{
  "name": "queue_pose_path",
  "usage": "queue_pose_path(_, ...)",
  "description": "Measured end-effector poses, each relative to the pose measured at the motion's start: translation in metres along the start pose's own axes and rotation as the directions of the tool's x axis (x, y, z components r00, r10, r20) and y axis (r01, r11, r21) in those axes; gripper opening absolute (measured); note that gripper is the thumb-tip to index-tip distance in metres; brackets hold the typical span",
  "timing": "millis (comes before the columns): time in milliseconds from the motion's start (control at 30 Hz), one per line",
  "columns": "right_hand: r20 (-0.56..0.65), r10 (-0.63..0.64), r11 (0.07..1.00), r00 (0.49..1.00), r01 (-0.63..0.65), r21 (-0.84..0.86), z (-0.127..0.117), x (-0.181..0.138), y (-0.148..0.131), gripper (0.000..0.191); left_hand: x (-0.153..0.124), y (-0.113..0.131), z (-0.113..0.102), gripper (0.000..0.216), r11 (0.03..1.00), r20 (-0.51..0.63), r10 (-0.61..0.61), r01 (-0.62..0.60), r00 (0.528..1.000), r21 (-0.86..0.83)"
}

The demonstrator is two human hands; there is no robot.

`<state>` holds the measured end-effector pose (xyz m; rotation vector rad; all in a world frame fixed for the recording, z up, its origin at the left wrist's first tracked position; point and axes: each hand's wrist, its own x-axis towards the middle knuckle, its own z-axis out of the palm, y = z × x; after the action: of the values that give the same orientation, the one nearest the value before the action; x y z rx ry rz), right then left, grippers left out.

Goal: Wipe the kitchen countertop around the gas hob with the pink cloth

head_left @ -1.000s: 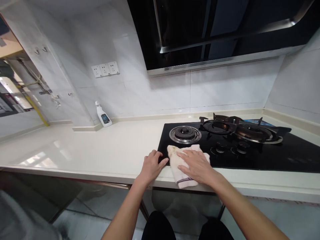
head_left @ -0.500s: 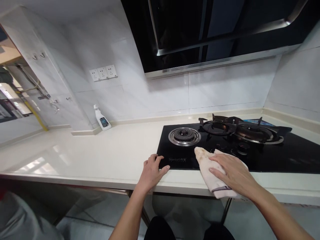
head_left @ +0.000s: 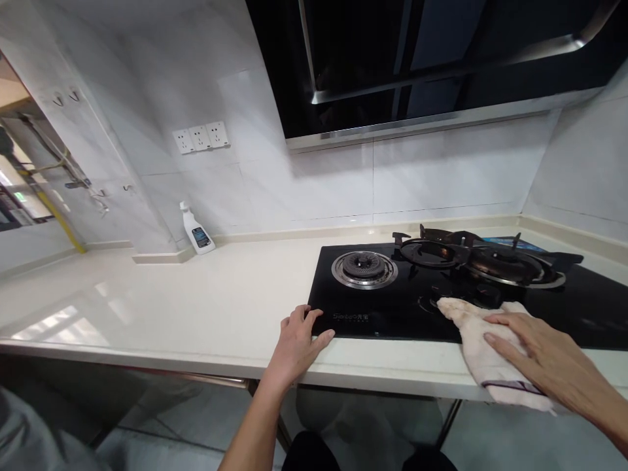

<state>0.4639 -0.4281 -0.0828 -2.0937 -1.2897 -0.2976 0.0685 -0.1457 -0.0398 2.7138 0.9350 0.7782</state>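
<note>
My right hand (head_left: 534, 347) lies flat on a white terry cloth (head_left: 483, 343), pressing it against the front right of a black glass gas hob (head_left: 392, 314). The cloth's striped hem hangs over the front edge of the cream countertop (head_left: 171, 307). My left hand (head_left: 297, 343) rests on the countertop near the hob's front left corner, its fingertips at the glass, holding nothing. A steel-ringed burner (head_left: 364, 269) sits bare at the hob's left, and a second burner under a black pan support (head_left: 505, 265) stands at the back right.
A white spray bottle (head_left: 197, 232) stands against the tiled wall, below a row of wall sockets (head_left: 200, 137). A black range hood (head_left: 392, 65) hangs overhead. A grey object (head_left: 29, 438) shows at lower left, and my black-clad legs show below the counter.
My right hand and the cloth have slid rightward along the hob's front edge, and more of the hob's left side shows. My left hand has stayed in nearly the same place.
</note>
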Motion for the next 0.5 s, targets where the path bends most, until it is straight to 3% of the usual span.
queue_pose_path(100, -0.005, 0.011, 0.999, 1.000, -0.011, -0.046, -0.004, -0.001, 0.019, 0.044, -0.001, 0.000, -0.001, 0.040, 1.000, 0.004, -0.003, 0.003, 1.000, 0.004)
queue_pose_path(267, 0.057, 0.159, 0.965, 0.986, -0.143, -0.220, -0.015, 0.004, 0.033, 0.066, 0.000, -0.001, 0.001, 0.041, 1.000, 0.011, 0.008, -0.009, 1.000, 0.028)
queue_pose_path(500, 0.068, 0.171, 0.953, 0.983, -0.147, -0.267, -0.018, 0.014, 0.039, 0.062, 0.000, -0.001, 0.004, 0.039, 0.999, -0.023, 0.012, -0.011, 1.000, 0.044)
